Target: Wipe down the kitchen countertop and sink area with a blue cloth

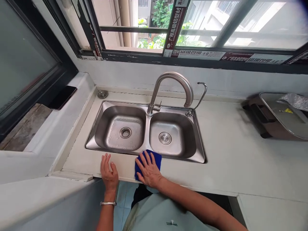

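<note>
At the front edge of the steel sink (115, 125), my open right hand (149, 170) presses flat on a blue cloth (156, 159) on the desk (231, 154); my left hand (109, 171) rests open nearby, holding nothing.

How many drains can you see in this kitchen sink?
2. One drain sits at the bottom of the left basin, and another drain at the bottom of the right basin. Both are in plain view.

The left hand (109, 170) lies palm down, its fingers (106, 162) slightly spread and pointing forward. The right hand (149, 170) lies flat just beside it, angled inward, with the forearm (192, 200) reaching in from the right.
</note>
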### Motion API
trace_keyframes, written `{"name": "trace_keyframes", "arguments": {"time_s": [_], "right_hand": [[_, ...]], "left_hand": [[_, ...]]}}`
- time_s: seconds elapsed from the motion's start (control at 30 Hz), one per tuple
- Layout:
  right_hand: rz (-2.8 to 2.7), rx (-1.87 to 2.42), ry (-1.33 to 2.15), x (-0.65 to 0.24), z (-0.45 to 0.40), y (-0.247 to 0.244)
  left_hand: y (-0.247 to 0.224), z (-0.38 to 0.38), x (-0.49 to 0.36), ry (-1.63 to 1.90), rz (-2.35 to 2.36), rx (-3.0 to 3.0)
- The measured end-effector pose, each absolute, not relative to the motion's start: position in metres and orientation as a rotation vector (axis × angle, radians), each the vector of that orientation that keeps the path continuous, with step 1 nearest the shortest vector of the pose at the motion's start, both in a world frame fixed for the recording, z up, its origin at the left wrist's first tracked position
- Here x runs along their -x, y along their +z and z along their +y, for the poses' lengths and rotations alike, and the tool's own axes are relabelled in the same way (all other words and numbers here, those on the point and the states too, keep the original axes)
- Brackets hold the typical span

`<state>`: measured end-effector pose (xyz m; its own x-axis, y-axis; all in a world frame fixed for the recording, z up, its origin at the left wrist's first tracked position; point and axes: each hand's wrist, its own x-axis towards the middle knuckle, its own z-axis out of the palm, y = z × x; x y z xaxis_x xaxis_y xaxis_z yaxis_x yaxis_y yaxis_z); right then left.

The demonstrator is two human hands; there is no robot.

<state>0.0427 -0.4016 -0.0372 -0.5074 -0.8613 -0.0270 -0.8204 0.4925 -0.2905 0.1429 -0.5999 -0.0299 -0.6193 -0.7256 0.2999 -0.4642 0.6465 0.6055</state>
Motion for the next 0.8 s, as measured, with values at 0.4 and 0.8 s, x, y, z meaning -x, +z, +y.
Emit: {"name": "trace_keyframes", "arguments": {"time_s": [0.4, 0.8], "right_hand": [[2.263, 1.650, -0.388, -0.015, -0.371, -0.028], [2.655, 1.369, -0.042, 0.011, -0.180, -0.022]], "left_hand": [[-0.045, -0.602, -0.126, -0.644, -2.509, -0.819], [-0.054, -0.602, -0.122, -0.635, -2.523, -0.838]]}}
